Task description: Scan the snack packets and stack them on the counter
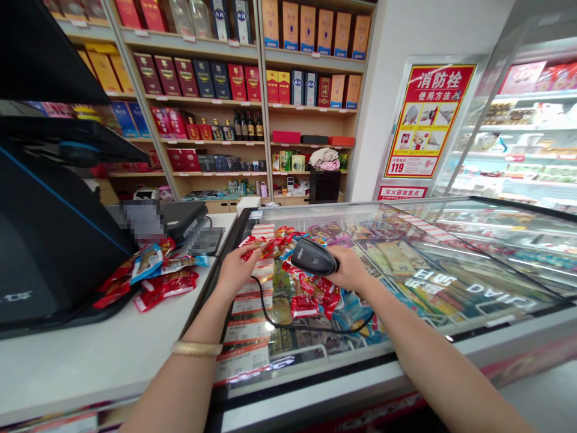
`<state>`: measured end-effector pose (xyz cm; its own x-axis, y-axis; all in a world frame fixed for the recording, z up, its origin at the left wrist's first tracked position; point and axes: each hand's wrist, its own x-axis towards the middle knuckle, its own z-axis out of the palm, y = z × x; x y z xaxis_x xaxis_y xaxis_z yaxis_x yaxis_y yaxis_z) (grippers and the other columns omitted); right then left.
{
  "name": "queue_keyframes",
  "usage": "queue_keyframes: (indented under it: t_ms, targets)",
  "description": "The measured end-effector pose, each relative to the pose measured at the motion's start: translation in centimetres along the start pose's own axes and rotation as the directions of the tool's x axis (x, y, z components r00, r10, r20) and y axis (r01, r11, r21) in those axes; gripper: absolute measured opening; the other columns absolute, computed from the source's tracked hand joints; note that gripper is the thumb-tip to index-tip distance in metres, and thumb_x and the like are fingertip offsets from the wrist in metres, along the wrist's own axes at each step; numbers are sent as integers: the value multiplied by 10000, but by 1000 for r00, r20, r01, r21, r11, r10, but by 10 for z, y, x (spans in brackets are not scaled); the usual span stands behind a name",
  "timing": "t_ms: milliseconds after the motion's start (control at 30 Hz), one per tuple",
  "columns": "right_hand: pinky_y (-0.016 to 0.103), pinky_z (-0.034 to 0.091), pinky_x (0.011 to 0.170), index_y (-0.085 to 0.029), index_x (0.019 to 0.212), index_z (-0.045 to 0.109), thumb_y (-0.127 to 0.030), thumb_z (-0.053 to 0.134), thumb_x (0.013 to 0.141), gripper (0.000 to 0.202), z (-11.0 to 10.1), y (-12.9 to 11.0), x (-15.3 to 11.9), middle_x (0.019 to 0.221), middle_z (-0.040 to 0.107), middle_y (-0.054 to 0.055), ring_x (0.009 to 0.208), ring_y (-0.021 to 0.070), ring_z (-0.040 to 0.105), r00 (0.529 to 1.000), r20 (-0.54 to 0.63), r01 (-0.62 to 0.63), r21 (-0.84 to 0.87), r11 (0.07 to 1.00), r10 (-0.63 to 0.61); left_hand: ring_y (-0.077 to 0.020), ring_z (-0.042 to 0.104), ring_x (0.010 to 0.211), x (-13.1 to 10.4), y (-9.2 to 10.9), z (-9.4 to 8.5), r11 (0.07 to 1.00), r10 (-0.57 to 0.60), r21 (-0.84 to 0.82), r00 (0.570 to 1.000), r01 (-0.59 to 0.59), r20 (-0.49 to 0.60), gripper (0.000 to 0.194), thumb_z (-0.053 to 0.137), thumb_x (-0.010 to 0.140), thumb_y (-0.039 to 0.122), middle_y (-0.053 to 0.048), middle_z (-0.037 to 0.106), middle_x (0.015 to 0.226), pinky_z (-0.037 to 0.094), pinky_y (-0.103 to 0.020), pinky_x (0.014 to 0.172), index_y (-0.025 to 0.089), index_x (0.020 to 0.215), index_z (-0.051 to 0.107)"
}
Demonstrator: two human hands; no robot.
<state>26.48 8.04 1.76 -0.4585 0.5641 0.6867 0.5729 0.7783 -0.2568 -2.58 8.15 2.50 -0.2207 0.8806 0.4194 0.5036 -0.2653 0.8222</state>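
Note:
My right hand [349, 267] is wrapped around the handle of a black barcode scanner [313, 257], held over the glass lid of a chest freezer. A black cable [311, 328] loops below it across the glass. My left hand [238, 267] has its fingers closed at the edge of a red snack packet [252, 242], left of the scanner. More small red packets [311, 294] lie in a loose pile on the glass, under and around the scanner, which partly hides them.
On the white counter [90, 367] at left lie several red and blue snack packets [155, 270], beside a black checkout terminal [54, 234]. The freezer's glass lid [433, 240] stretches right over packaged goods. Shelves [205, 102] of boxes and bottles stand behind.

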Motion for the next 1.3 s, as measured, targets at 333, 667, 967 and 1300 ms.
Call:
queue_keyframes:
  t_ms: [333,667,967,1300]
  targets:
    - [291,477,695,-197,1014,666,-316,672,761,280,-1,-1,0,853,716,64,752,207,649,1000,-2,-5,2,1000,5,-108,392,393,-2,11,-3,922,-249,-344,951,175,-182,385,631,717,541,45,452,426,317,-230,393,156,714,633]
    - [306,497,738,-189,993,658,-296,678,742,273,0,2,1,897,713,80,826,226,662,1000,0,21,0,1000,-21,-74,361,423,-5,12,0,932,-176,-342,973,117,-148,398,746,618,515,54,453,454,305,-216,428,159,607,567]
    - [306,497,741,-198,1038,663,-301,680,739,317,1,3,1,902,722,75,808,223,665,1000,-12,27,7,1000,-27,-233,638,981,-3,7,0,964,79,-243,988,-110,-135,468,781,585,485,-105,710,1057,485,-385,939,168,929,763]
    - [301,489,710,-195,980,657,-309,669,749,258,-1,0,1,870,715,74,778,221,657,999,-2,36,-7,999,-36,-227,619,1054,-2,8,-3,937,344,97,936,-336,-80,324,661,715,327,-87,666,1113,451,-411,1021,194,1004,720]
